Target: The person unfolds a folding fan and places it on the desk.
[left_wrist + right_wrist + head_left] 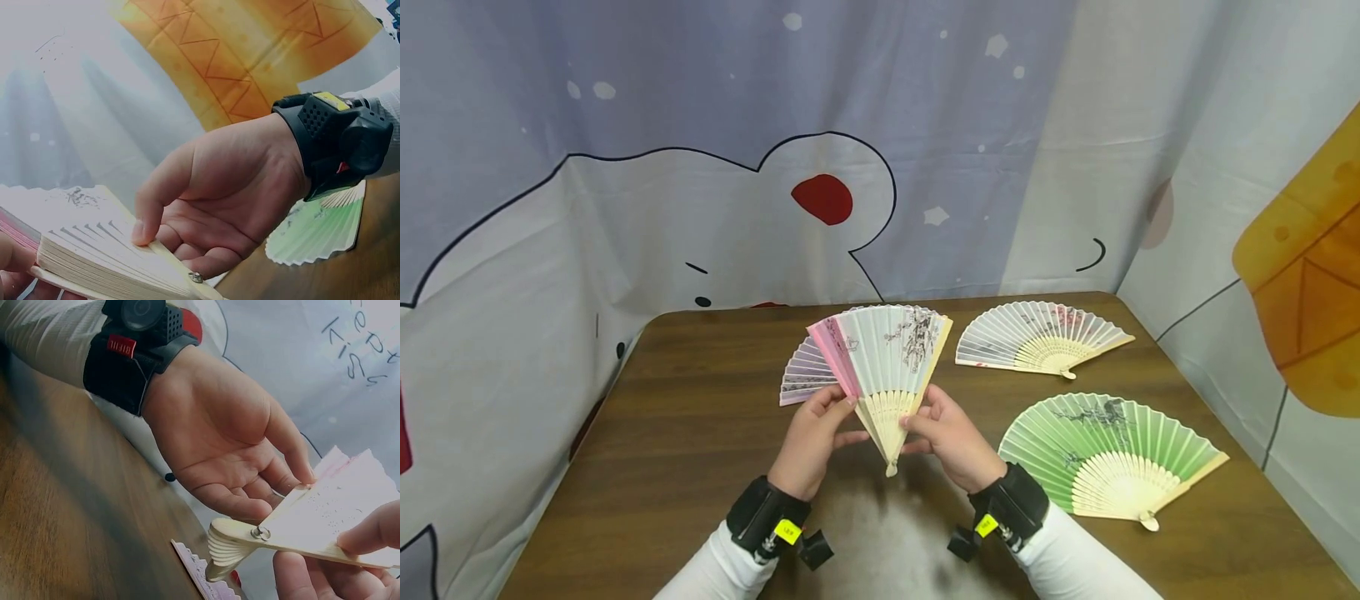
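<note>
In the head view, a partly spread folding fan [883,354], white with a pink left edge, dark printed figures and pale wooden ribs, is held up over the table. My left hand [815,433] pinches its left outer rib between thumb and fingers. On the opposite side, my right hand [953,437] pinches the right outer rib, thumb in front. The metal pivot pin [195,276] shows at the base in the left wrist view. Behind the held fan lies a lilac fan [805,371], partly hidden by it.
On the brown wooden table [685,467], a spread green fan [1105,425] lies at the right, by my right wrist. Farther back lies a spread white fan [1037,337] with red and grey print. A printed curtain [715,225] hangs behind the table and along its sides.
</note>
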The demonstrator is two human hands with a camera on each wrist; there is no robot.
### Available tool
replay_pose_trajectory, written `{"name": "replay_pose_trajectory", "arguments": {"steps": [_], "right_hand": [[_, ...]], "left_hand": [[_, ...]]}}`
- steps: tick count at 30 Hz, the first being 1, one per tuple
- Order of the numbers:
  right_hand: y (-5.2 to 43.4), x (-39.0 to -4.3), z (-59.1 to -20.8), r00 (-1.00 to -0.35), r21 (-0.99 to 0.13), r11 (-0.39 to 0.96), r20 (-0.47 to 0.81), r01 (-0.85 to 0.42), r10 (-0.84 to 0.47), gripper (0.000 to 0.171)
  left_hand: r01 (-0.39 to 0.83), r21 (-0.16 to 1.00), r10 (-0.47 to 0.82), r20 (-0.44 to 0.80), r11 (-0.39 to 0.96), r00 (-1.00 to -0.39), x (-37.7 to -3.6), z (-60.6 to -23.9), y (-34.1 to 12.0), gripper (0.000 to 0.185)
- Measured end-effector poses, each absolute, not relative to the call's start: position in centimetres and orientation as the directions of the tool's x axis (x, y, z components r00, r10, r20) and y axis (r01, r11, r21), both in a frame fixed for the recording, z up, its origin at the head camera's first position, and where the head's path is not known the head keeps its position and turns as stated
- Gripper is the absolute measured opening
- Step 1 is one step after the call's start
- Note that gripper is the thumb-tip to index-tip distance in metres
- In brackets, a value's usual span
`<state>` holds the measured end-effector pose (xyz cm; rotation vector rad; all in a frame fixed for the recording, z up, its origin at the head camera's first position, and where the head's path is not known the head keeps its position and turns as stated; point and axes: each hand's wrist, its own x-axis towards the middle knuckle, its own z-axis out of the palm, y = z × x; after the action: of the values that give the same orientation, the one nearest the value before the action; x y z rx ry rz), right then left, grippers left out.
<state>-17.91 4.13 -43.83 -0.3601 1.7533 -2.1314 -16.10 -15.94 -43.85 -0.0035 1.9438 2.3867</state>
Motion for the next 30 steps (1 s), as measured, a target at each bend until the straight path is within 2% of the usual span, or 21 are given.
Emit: {"name": "replay_pose_trajectory", "arguments": {"steps": [10, 18, 30], "right_hand": [[4.3, -18.0, -43.9, -0.907, -0.977, -0.179, -0.029, 0.115, -0.42, 0.047], [4.6, -18.4, -43.9, -0.912, -0.966, -0.22, -0.032, 0.133, -0.409, 0.049], [4.9, -19.0, -44.2, -0.946, -0.936, -0.301, -0.086, 0.184, -0.313, 0.049]], "left_hand": [[-0.062, 0.979, 0.05, -0.053, -0.196, -0.997, -16.0, -43.6, -16.1, 0.033], [-0.07, 0.967, 0.057, -0.057, -0.246, -0.997, -16.0, -43.4, -16.4, 0.036], [-0.082, 0.942, 0.066, -0.063, -0.326, -0.996, -16.2, -43.4, -16.4, 0.038]]}}
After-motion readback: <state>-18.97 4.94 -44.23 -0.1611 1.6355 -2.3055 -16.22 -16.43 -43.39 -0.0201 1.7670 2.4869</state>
